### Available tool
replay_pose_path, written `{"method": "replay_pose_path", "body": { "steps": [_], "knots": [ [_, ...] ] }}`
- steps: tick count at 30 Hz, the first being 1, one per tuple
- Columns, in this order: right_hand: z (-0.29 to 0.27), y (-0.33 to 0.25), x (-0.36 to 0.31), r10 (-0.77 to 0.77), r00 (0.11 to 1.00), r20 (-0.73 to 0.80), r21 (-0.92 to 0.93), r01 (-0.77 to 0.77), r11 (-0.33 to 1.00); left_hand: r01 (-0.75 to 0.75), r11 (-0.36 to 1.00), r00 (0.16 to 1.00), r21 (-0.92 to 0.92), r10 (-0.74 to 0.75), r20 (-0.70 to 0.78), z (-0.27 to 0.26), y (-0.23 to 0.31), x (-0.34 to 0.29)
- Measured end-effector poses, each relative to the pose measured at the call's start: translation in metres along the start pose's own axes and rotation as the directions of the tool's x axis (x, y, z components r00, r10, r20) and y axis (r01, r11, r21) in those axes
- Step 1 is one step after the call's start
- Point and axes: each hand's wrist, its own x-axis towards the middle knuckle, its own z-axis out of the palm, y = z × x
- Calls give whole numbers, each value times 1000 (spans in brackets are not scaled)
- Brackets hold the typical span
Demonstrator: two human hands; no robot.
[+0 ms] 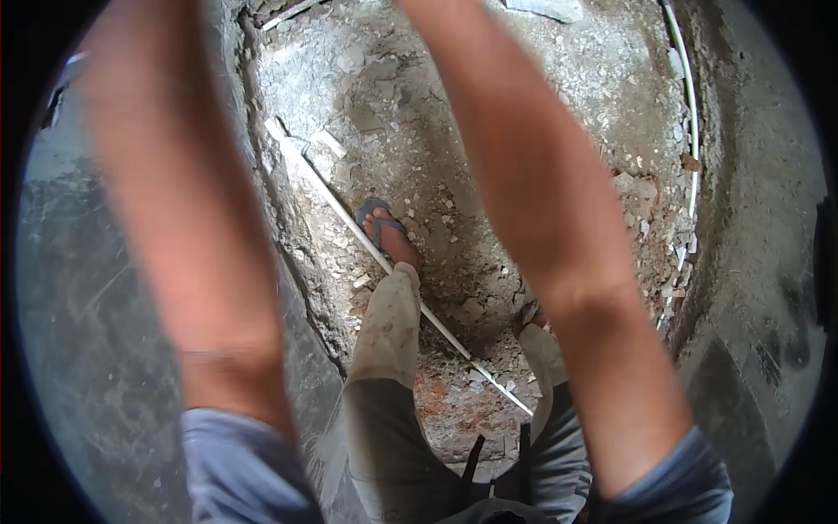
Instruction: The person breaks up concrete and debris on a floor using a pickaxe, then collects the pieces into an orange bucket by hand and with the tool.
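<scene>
Both my forearms rise blurred through the view and run out past its top edge. My left forearm [188, 218] is at the left, my right forearm [550, 192] at right of centre. Both hands lie beyond the frame, so their fingers and anything they may hold are hidden. Below the arms, a thin white pipe [345, 210] slants across the broken ground, passing by my sandalled foot [381, 229] and between my legs.
I stand in a dug-out strip of rubble and dirt [454, 210]. A second white pipe [695, 131] follows its right edge. Smooth grey floor [96, 323] borders it on the left, with more concrete [759, 262] on the right. A pale slab [546, 9] lies at the top.
</scene>
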Motion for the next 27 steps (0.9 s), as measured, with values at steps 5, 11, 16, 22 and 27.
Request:
{"method": "replay_pose_path", "body": {
  "steps": [5,11,16,22,27],
  "knots": [
    [65,39,-418,936,191,297,-27,-978,208,155,611,885,776,-436,166,-59,-173,-304],
    [29,-12,-387,866,-149,477,169,-952,-257,442,388,398,809,-893,210,-38,-197,-297],
    [31,-29,-268,722,135,678,526,-776,-349,572,243,-241,783,-863,444,2,-274,-154],
    [-2,-25,-392,883,-24,469,501,-816,-288,450,357,337,818,-917,215,7,-211,-260],
    [-6,-22,-401,844,80,531,499,-834,-234,441,235,220,866,-964,150,0,-223,-258]
  ]
}}
